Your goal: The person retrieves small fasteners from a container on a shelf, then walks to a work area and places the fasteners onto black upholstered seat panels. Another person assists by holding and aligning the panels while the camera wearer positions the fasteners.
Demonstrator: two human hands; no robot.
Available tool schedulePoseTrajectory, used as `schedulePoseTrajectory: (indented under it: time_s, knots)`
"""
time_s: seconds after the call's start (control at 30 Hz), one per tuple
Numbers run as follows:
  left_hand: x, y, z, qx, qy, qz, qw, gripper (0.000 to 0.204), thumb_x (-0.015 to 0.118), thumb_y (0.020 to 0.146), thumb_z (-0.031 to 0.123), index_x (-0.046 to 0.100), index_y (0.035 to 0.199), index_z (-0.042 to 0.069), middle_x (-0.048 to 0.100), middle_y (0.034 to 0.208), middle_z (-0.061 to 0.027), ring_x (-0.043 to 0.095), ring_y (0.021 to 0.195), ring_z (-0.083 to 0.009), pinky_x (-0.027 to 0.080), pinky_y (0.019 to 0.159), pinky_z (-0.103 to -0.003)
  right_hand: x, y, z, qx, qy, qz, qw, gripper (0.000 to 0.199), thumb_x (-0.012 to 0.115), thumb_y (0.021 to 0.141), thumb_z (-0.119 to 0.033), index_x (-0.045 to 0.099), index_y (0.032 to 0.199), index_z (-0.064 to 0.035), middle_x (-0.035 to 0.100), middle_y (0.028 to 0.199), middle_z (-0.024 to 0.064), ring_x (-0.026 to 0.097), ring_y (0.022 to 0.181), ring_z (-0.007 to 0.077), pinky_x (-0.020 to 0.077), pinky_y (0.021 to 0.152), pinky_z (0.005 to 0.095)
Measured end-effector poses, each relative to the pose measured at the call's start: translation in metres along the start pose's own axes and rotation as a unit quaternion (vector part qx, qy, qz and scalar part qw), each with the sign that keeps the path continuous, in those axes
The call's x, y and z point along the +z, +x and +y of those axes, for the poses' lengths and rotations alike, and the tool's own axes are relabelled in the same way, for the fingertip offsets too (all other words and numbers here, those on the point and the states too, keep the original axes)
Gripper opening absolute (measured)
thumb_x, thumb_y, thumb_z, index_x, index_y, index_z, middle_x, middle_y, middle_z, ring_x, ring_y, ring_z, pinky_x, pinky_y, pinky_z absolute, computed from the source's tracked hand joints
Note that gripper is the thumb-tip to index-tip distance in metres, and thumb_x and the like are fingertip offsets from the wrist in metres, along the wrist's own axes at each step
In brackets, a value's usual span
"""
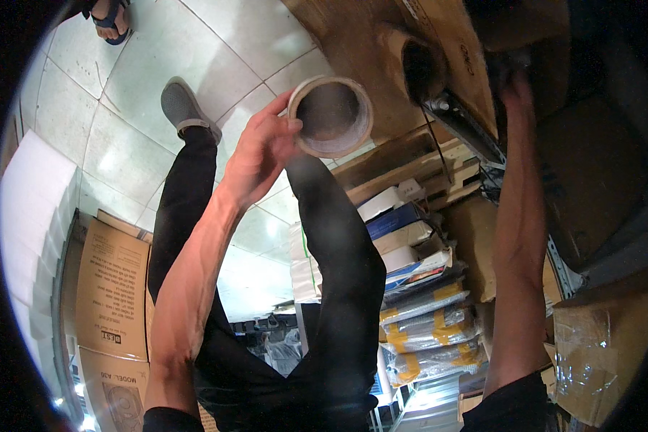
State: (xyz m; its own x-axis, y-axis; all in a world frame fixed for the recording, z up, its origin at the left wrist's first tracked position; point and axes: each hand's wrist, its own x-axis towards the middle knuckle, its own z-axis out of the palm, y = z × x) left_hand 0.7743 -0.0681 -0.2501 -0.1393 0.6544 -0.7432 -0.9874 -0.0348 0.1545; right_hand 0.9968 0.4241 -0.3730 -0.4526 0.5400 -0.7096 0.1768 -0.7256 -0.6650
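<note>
My left hand (261,153) is closed on a wide roll of tape (358,135), held out in front of me over the tiled floor. The thumb and fingers pinch its left side, and the round opening faces up toward me. On the right, my right arm stretches far forward. My right hand (517,90) is inside a dark recess beside a brown cardboard box (450,43). Its fingers are lost in shadow near something dark, so I cannot tell what they touch.
Under my right side are several plastic-wrapped packages with yellow tape (432,331) and a stack of small boxes (403,223). A metal shelf edge (565,270) runs beside my right forearm. Large cartons (111,288) stand at left. Another person's sandalled foot (110,25) shows at the far left.
</note>
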Motion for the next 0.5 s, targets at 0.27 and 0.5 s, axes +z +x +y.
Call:
schedulePoseTrajectory:
  time_s: [0.27,0.5]
  knots:
    - [0.003,-0.003,0.005,0.008,0.011,0.007,1.0,0.063,0.057,0.089,0.017,0.037,0.145,-0.004,0.053,0.136,-0.0131,0.054,0.123,-0.0211,0.042,0.105,-0.038,0.008,-0.001,-0.03,0.118,0.044,-0.147,0.981,0.027,0.054,0.1,-0.008,0.053,0.126,-0.0011,0.059,0.127,0.0121,0.059,0.111,0.0205,0.0533,0.094,0.0322]
    - [0.004,-0.004,0.006,0.004,0.008,-0.004,1.0,0.063,0.056,0.09,0.017,0.036,0.146,-0.005,0.052,0.138,-0.0138,0.053,0.124,-0.0213,0.042,0.106,-0.038,0.058,-0.024,-0.037,0.1,-0.074,0.12,0.985,0.037,0.054,0.098,-0.005,0.048,0.134,0.0,0.053,0.132,0.015,0.055,0.117,0.0284,0.047,0.101,0.0384]
